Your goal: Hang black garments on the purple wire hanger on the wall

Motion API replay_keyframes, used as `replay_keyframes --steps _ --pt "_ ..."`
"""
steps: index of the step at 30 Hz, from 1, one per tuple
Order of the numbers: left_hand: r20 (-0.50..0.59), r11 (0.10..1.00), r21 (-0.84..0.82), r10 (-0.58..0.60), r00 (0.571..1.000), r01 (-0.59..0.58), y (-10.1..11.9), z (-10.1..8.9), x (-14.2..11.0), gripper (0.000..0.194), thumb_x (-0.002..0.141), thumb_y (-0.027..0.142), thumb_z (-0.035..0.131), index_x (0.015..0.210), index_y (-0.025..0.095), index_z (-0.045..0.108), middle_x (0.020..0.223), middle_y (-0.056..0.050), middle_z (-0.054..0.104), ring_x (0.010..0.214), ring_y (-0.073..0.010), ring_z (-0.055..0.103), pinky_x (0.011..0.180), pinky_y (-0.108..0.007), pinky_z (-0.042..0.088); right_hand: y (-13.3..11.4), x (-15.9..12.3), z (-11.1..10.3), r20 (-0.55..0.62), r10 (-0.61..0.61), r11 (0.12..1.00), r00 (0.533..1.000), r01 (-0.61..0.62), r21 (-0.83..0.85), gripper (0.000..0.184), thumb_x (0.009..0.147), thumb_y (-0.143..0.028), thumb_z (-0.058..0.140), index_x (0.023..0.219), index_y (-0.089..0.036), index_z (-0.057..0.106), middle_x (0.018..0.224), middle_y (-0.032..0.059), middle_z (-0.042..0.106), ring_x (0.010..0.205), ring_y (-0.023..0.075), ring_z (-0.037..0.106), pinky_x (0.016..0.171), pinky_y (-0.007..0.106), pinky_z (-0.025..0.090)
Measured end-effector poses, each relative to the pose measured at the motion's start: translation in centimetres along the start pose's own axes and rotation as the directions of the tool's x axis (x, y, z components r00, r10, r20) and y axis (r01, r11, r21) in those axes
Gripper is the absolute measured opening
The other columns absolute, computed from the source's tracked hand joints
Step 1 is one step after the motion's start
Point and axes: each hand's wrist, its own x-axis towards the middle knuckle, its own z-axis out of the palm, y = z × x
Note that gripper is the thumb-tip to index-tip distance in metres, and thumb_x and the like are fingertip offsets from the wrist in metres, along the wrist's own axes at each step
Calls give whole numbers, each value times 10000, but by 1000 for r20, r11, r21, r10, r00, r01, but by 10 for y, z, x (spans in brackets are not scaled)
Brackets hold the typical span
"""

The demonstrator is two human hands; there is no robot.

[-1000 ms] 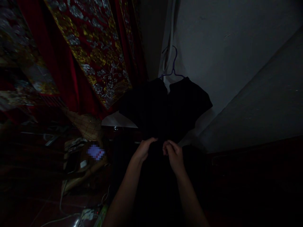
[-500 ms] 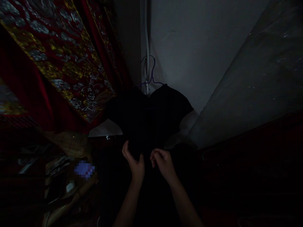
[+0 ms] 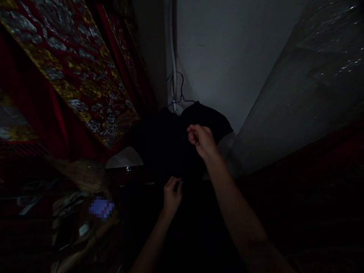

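Observation:
A black short-sleeved shirt (image 3: 159, 140) hangs by a purple hanger (image 3: 182, 91) from a pale cable (image 3: 172, 45) along the wall. Low on the shirt's front, my left hand (image 3: 172, 195) has its thumb and fingers closed in a pinch on the dark cloth. Higher up, just below the neckline on the right, my right hand (image 3: 201, 140) is closed with its fingers curled. Whatever those curled fingers hold, if anything, does not show. The room is very dark, and folds or fastenings of the shirt are hard to make out.
Red cloth (image 3: 61, 125) with gold and silver embroidery hangs at the left. Below it are a tan checked cloth (image 3: 82, 174) and a cluttered low surface with a small white object (image 3: 84, 229). A pale wall (image 3: 227, 49) rises behind, with shiny plastic sheeting (image 3: 307, 79) at the right.
My right hand has risen from the shirt's lower front to near its neckline. My left hand spread open half a second ago and is now closed in a pinch. The view has shifted right.

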Motion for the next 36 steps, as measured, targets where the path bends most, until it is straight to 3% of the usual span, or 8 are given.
replay_keyframes --steps 6,12,15,24,28,31,33,36 --pt "183 999 29 14 983 -19 -3 -15 32 86 903 184 605 905 169 690 885 -56 699 849 -187 678 773 -291 512 -16 11 16 158 -85 990 984 101 -96 233 816 -327 561 668 -153 605 454 -24 542 357 58 443 368 168 273" --pt "-64 920 22 392 918 -392 86 -55 140 384 975 208 542 1359 199 560 1033 -56 687 902 -147 646 850 -300 504 -9 -5 7 264 -188 946 946 247 -210 285 800 -402 545 644 -169 599 421 -34 525 350 72 445 388 188 319" --pt "2 838 126 534 845 -530 122 -62 181 226 975 187 542 1167 178 660 967 -47 685 875 -146 640 807 -277 492 -17 -4 6 312 -248 906 917 333 -261 283 822 -376 519 657 -166 613 429 -34 534 362 78 455 411 194 341" --pt "-57 747 321 629 775 -583 131 -58 190 65 939 169 578 918 174 640 868 -34 681 837 -164 646 770 -286 463 21 15 2 179 -306 824 935 354 -442 284 837 -243 464 582 -181 575 435 -28 516 420 101 495 465 212 325" --pt "-367 884 210 468 804 -418 129 -88 207 110 949 284 581 942 188 636 885 -17 656 870 -158 620 812 -282 465 53 20 -10 145 -145 839 979 199 -507 263 794 -210 467 561 -180 586 406 -32 500 404 102 460 462 215 299" --pt "-597 937 -178 140 790 -300 97 -118 222 143 905 340 619 900 198 616 823 4 618 788 -141 589 765 -264 475 71 2 -24 172 -71 893 983 139 -428 252 768 -265 494 542 -184 573 401 -33 493 392 97 448 458 213 304" --pt "-544 846 -500 -139 827 -186 63 -132 220 142 852 329 654 820 205 593 763 11 611 744 -135 588 750 -258 486 79 -19 -31 204 -40 937 978 108 -334 256 751 -316 509 533 -190 558 403 -34 484 375 95 438 443 215 303" --pt "-237 616 -782 -434 869 95 11 -131 197 139 785 278 682 729 209 576 650 15 611 695 -140 612 727 -258 496 83 -51 -36 236 17 979 972 32 -202 252 737 -347 511 537 -198 549 424 -37 478 346 93 420 412 221 293"
